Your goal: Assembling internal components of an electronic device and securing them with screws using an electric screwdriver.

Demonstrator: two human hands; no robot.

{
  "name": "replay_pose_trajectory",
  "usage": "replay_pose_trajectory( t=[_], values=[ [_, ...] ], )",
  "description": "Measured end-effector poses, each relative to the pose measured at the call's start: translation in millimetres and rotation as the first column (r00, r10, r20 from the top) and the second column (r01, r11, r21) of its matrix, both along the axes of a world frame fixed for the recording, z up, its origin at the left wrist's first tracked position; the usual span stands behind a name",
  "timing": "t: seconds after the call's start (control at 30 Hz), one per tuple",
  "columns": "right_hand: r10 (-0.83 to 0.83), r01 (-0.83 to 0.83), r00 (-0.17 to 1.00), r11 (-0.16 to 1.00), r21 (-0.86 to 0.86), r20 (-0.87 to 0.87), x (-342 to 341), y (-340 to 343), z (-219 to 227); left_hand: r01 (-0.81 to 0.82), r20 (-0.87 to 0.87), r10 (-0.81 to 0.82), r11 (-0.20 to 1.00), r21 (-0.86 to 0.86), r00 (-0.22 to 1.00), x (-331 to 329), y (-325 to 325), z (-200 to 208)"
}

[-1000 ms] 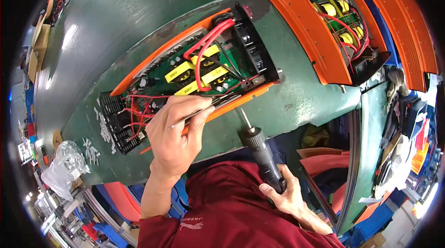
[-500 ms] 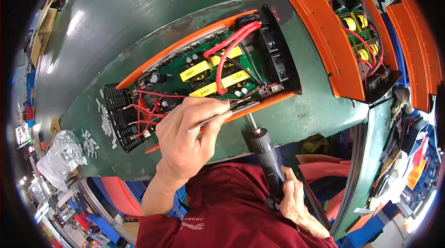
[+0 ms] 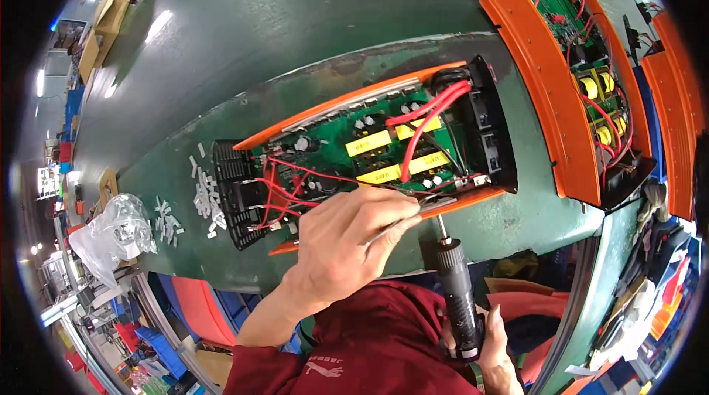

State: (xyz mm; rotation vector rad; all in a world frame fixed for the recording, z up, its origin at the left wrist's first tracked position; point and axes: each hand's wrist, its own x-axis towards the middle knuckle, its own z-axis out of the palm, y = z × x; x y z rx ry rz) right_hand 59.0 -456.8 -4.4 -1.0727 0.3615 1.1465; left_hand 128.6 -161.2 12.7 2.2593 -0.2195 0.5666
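An inverter-like device with its top off lies on the bench, its green circuit board carrying yellow-wrapped transformers and thick red cables. My left hand is closed in a pinch over the near side wall of the housing. Between its fingers is a thin metal tool, apparently tweezers, their tips over the inner edge. A black electric screwdriver sits in my right hand, gripped near its lower end. Its bit points up at the outside of the near orange wall; exact contact is hard to see.
Small white pieces lie scattered left of the device, near a clear plastic bag. At the right stands another open orange housing, with a further orange panel beyond it. The bench's near edge runs just before my body.
The whole scene has shifted right and down in the picture as my head moved. My left hand keeps its pinch at the near wall; the screwdriver's bit stays at that wall.
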Motion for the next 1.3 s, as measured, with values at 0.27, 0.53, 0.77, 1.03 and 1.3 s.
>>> replay_pose_trajectory(
  t=[0.27,0.53,0.77,1.03,1.3],
  values=[
    [0.042,-0.042,0.999,0.999,0.001,-0.001,6.3,-2.7,9.6,0.246,-0.035,-0.244,0.965,0.095,0.969,26.2,-9.9,23.3],
    [0.096,-0.092,0.994,0.992,-0.085,0.045,3.9,8.3,9.4,-0.006,-0.104,-0.168,0.501,-0.866,0.980,7.8,6.9,45.4],
    [0.109,-0.102,0.993,0.982,-0.160,0.034,1.7,4.6,12.8,0.073,-0.163,-0.021,0.945,0.317,0.986,-0.4,8.8,53.0],
    [0.161,-0.123,0.956,0.979,-0.164,0.245,-10.3,4.4,-5.5,0.135,-0.236,-0.006,0.833,0.536,0.972,-2.2,-8.5,26.5],
    [0.106,-0.059,0.966,0.978,-0.200,0.234,-3.8,11.9,1.4,0.177,-0.267,-0.015,0.784,0.595,0.964,4.0,-12.4,34.5]
  ],
)
